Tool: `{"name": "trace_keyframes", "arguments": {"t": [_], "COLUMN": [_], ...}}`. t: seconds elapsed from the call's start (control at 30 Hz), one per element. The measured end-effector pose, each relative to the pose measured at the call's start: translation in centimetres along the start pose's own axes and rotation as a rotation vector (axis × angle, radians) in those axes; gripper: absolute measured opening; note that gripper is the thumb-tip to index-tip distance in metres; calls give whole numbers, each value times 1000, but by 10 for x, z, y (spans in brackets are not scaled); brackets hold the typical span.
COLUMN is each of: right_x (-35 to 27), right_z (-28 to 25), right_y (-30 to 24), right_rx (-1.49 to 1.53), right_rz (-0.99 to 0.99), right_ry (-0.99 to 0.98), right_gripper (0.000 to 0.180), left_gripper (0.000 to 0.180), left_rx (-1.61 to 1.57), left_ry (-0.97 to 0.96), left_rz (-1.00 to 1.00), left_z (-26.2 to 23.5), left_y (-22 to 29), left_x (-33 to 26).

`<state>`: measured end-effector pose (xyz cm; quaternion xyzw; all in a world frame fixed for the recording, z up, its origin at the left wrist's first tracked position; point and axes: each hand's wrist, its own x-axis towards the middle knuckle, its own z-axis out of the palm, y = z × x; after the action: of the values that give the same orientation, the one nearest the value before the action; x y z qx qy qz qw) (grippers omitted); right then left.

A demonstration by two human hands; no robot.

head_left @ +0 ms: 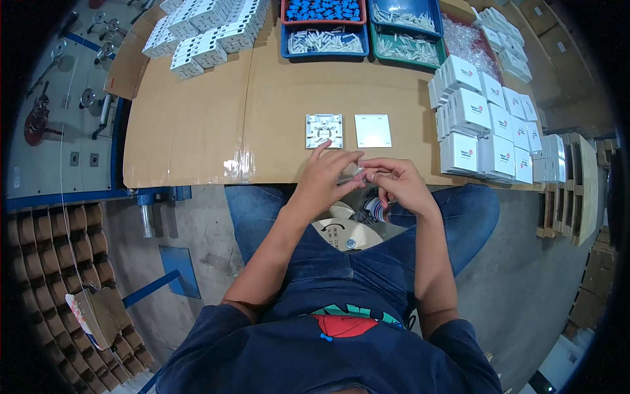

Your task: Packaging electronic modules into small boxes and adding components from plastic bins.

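Both my hands meet just over the table's near edge, closed around what looks like a small clear plastic bag (350, 173). My left hand (321, 178) pinches it from the left, and my right hand (399, 185) grips its other side with bent fingers. Much of the bag, and anything inside it, is hidden by my fingers. Just beyond my left fingertips lies a white square box base (316, 123), its moulded inside facing up. Beside it on the right is a flat white square cover (373, 131), apart from the base.
Cardboard covers the table (190, 125). White boxes stand stacked at the far left (210, 33) and the right (469, 111). At the back are a blue bin of white plugs (326, 54), a red bin of blue parts (285, 12) and clear plastic bags (466, 43). A white reel (348, 233) is below.
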<state>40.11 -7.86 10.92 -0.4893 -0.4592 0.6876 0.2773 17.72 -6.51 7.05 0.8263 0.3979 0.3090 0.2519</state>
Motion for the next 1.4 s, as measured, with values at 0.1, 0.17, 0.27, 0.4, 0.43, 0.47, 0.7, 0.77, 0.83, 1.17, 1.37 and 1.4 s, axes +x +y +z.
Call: {"name": "trace_keyframes", "arguments": {"t": [0.1, 0.17, 0.27, 0.4, 0.43, 0.47, 0.7, 0.77, 0.83, 1.17, 1.37, 1.4], "right_x": [0, 3, 4, -3, -3, -3, -2, -4, -3, 66, 180, 196], "right_z": [-2, -3, 2, 9, 10, 11, 6, 6, 7, -65, -150, -161], "right_y": [8, 17, 16, 4, 3, 3, 3, -5, -10, -11, -50, -58], "right_rx": [-12, -28, -3, -218, -252, -251, -75, -51, -22, -240, -735, -850], "right_rz": [-4, -18, -130, -105, -142, -142, -215, -262, -314, -333, -500, -473], "right_ry": [7, 11, -20, -10, 1, 1, 171, 224, 226, 534, 791, 840], "right_gripper": [29, 27, 28, 33, 35, 35, 26, 25, 23, 28, 25, 25], "left_gripper": [58, 53, 49, 44, 43, 41, 42, 44, 44, 52, 48, 48], "left_rx": [-97, -129, -152, -195, -193, -191, -422, -529, -527, -741, -856, -856], "left_ry": [32, 17, 16, 11, -2, -14, 95, 132, 137, 275, 243, 248], "left_rz": [-21, -24, -58, -162, -154, -145, -227, -243, -235, -263, -291, -317], "left_z": [1, 1, 3, 2, 1, 0, 8, 10, 7, 24, 32, 35], "left_y": [-3, -1, -6, -8, -9, -9, -16, -18, -12, -24, -39, -42], "left_x": [-1, 1, -1, -5, -5, -5, -7, -8, -7, -11, -14, -16]}}
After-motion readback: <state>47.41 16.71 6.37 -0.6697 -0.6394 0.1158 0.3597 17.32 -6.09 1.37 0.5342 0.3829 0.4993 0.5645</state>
